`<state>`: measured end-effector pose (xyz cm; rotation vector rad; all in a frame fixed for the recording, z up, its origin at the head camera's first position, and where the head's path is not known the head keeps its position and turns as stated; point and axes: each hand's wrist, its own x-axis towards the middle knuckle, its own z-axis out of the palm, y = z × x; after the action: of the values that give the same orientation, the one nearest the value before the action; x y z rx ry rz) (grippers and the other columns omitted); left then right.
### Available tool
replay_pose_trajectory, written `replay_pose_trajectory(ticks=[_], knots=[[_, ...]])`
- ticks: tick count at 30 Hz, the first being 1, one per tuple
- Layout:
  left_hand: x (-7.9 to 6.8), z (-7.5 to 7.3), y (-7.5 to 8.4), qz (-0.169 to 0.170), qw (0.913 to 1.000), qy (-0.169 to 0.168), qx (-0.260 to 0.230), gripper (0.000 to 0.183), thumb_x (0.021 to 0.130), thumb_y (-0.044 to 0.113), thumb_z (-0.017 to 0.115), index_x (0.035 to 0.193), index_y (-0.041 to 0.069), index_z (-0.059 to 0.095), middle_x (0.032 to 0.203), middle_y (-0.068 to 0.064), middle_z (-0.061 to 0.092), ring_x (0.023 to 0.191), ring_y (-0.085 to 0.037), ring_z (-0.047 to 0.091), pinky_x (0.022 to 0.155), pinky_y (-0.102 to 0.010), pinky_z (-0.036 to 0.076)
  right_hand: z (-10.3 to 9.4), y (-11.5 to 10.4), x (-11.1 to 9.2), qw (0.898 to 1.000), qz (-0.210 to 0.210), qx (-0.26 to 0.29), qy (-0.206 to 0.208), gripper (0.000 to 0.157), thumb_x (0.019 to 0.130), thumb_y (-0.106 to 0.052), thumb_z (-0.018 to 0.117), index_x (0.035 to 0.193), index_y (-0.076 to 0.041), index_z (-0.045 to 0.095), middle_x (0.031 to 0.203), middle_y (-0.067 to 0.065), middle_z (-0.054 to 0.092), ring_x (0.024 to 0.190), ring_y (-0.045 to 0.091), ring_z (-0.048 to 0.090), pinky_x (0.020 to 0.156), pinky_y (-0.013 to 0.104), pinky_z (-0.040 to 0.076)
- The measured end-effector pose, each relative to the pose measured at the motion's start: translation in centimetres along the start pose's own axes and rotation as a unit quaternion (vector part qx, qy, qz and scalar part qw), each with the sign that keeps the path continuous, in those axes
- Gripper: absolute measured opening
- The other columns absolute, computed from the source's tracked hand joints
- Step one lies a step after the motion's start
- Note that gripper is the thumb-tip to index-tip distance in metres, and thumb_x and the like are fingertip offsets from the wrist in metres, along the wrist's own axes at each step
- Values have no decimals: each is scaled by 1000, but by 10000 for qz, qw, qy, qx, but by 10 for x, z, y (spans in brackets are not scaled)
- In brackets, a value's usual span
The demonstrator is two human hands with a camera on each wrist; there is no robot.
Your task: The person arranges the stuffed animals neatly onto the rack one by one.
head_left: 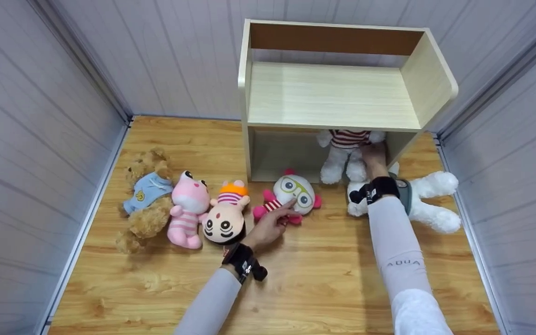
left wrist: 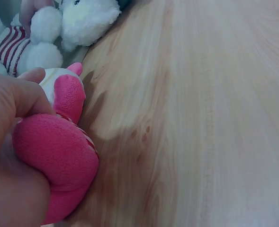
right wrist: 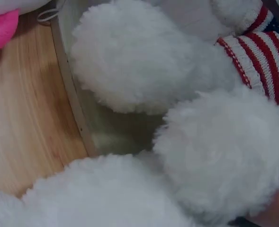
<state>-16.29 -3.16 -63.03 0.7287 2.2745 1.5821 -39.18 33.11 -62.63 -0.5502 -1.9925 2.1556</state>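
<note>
My left hand (head_left: 268,228) holds a pink and white plush doll (head_left: 291,186) with green glasses and a striped top, lying on the floor before the shelf. In the left wrist view my fingers curl round its pink body. A white plush bear (head_left: 342,163) in a red-and-white striped sweater sits in the shelf's lower compartment, its head hidden under the middle board. My right hand (head_left: 374,156) grips the bear's side at the sweater; its fingers are partly hidden. White furry legs (right wrist: 130,61) fill much of the right wrist view.
Another white plush (head_left: 428,200) in a dark green top lies right of the wooden shelf (head_left: 328,93), partly under my right wrist. Left of my left hand lie a doll with a round face (head_left: 224,221), a pink plush (head_left: 186,209) and a brown bear (head_left: 149,200). Panel walls enclose the floor.
</note>
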Motion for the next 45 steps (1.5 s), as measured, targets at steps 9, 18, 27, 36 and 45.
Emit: replay_pose_trajectory(ticks=[9, 18, 27, 36, 45], knots=[[4, 4, 1, -55, 9998, -47, -175, 48, 89, -21, 52, 129, 0, 69, 168, -4, 32, 152, -26, 31, 117, -37, 38, 13, -54, -79, 9703, -140, -2389, -346, 53, 102, -14, 55, 149, 9, 44, 153, 23, 46, 132, 25, 44, 108, 24, 38], [2, 2, -2, -144, 9990, -93, -401, 53, 88, -22, 51, 134, 0, 66, 169, -2, 27, 154, -25, 27, 120, -36, 33, 15, -56, -140, 8488, -2304, -4755, -155, 25, 95, -13, 60, 74, -1, 52, 72, 23, 53, 68, 46, 56, 61, 64, 49], [1, 2, -1, 135, 9997, 59, -216, 55, 85, -25, 49, 133, -4, 66, 167, -11, 32, 152, -30, 32, 110, -44, 45, 12, -40, -156, 7002, -3312, -6231, -1086, 26, 86, -5, 79, 111, 0, 72, 118, 27, 63, 97, 52, 61, 83, 60, 52], [0, 6, 1, 14, 9999, 8, -127, 56, 84, -24, 52, 134, -1, 66, 168, -7, 29, 153, -30, 29, 111, -40, 46, -4, -29, -128, 6974, -3530, -6217, -498, 10, 84, 3, 71, 94, 2, 71, 107, 24, 68, 88, 50, 64, 71, 60, 54], [-1, 6, 6, -111, 9998, 158, -78, 57, 83, -22, 55, 135, 0, 65, 168, -7, 30, 154, -29, 28, 99, -37, 54, -16, -30, -151, 7096, -4599, -5335, -198, 9, 90, -1, 70, 96, 5, 73, 105, 24, 72, 93, 48, 65, 82, 57, 53]])
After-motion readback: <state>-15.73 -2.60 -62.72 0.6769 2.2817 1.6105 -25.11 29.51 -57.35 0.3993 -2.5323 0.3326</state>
